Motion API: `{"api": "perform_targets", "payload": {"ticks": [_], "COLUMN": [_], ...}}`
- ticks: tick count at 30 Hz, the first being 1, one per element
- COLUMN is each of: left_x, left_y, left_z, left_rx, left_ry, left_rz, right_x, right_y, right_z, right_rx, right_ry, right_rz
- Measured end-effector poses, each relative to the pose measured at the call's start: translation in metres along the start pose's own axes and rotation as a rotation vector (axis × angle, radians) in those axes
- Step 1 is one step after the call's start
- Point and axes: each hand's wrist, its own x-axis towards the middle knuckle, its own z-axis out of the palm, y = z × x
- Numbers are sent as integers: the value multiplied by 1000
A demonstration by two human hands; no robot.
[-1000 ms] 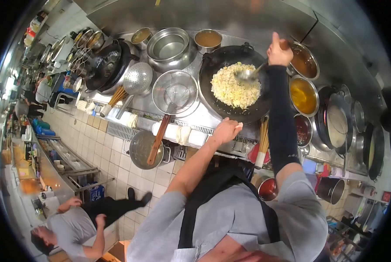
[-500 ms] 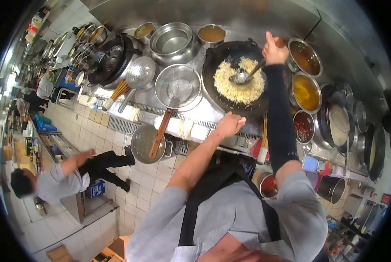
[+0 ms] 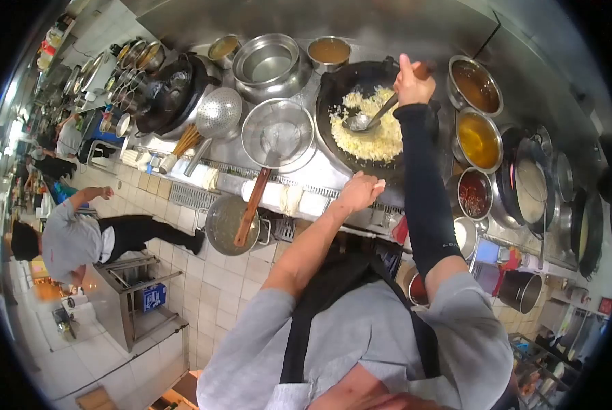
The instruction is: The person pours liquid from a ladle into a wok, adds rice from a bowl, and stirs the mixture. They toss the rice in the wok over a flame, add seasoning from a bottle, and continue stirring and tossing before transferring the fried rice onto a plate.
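Observation:
A black wok (image 3: 333, 140) holds a mound of yellowish fried rice (image 3: 378, 142). My right hand (image 3: 414, 85) is wrapped round the handle of a metal ladle (image 3: 358, 122), whose bowl rests on the rice left of the middle, and its index finger stretches up along the handle. At the wok's near rim my left hand (image 3: 362, 190) is closed in a fist; what it grips there is too hidden to name.
Left of the wok lie a wire strainer (image 3: 277, 130) and a perforated ladle (image 3: 219, 113). Bowls of brown sauce (image 3: 475, 86), yellow oil (image 3: 479, 141) and red chili (image 3: 473, 193) stand at the right. A co-worker (image 3: 73, 236) is at the far left.
My right hand and the ladle have moved left across the wok. The rice has shifted and spread. My left hand stays nearly in place. The co-worker has changed posture and raised an arm.

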Motion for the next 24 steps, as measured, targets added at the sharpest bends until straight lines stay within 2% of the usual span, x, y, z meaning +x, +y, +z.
{"api": "perform_targets", "payload": {"ticks": [2,4,6,8,10,12,14,15,17,20,21,22,24], "left_x": [11,1,4,1,4,3,4,3,-8,12,4,5,3], "left_y": [-4,4,5,-2,0,-6,-5,-12,-7,-15,-14,0,-11], "left_z": [-8,-8,-8,1,-3,3,1,12,16,9,14,-3,8], "left_rx": [27,25,13,-12,18,30,-1,3,21,47,43,24,-9], "left_ry": [2,-53,-41,-25,-24,-72,-75,-6,-30,-6,-17,-96,-51], "left_rz": [-4,-45,-30,-2,-13,-26,-1,16,-23,21,42,-15,22], "right_x": [-38,-75,-57,-41,-67,-100,-88,-66,-61,-104,-105,-94,-66], "right_y": [-42,-22,13,-10,-50,-29,0,-4,-34,-35,-1,3,-19], "right_z": [12,2,-27,-29,-16,-32,-58,-63,-54,-54,-68,-77,-74], "right_rx": [6,-23,-35,-33,-40,-182,-136,-30,69,-297,-264,-380,-133], "right_ry": [-36,-67,7,16,17,-110,-33,-16,-17,-141,-147,-58,53], "right_rz": [9,-13,-57,-47,-53,-138,-126,-84,-56,-184,-180,-226,-99]}}
